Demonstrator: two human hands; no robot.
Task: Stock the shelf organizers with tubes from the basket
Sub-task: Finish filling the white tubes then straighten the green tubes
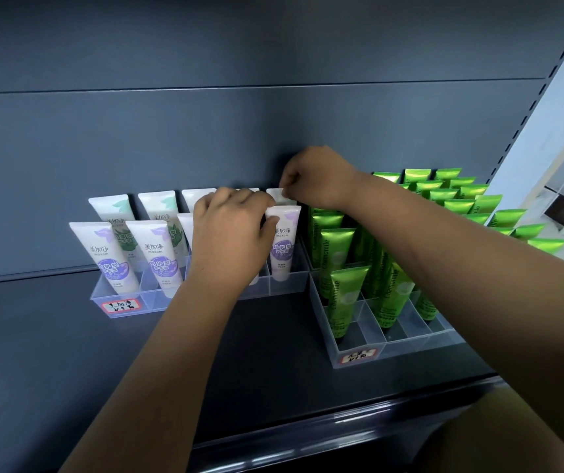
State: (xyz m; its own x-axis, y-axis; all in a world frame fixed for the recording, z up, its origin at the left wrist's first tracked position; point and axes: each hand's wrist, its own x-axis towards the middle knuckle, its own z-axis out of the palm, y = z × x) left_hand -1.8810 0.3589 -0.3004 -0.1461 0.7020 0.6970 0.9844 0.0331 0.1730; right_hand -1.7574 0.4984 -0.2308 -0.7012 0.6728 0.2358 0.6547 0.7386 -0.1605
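Acrylic, clear and hard to trace against the dark metal, forms the left organizer (157,302). The left hand (229,233) covers its middle compartments, so the tubes standing there show only as slivers of white. That hand's fingers are curled downward, with the thumb laid on the crimped top corner of the purple-print tube (284,247) at the organizer's front right. Whether it actually grips that tube I cannot tell. Just behind, in the back row, the right hand (318,175) pinches the crimped top of a white tube (277,197) between thumb and forefinger. That tube's body is hidden by the purple-print tube, and its print cannot be made out.

The right forearm crosses over the green tubes (336,247) standing upright in the right organizer (393,343) and cuts several rows from view. Both organizers sit side by side on a dark grey shelf (273,353) against a matching back panel (205,131), with a slotted upright (546,80) at the far right.

The white tubes read "美加净 maxam", with purple prints in the front row and green leaf prints behind. The green tubes read "Chamomile" lengthwise. A red-bordered left label (120,306) and right label (359,356) carry handwriting too rough to read.
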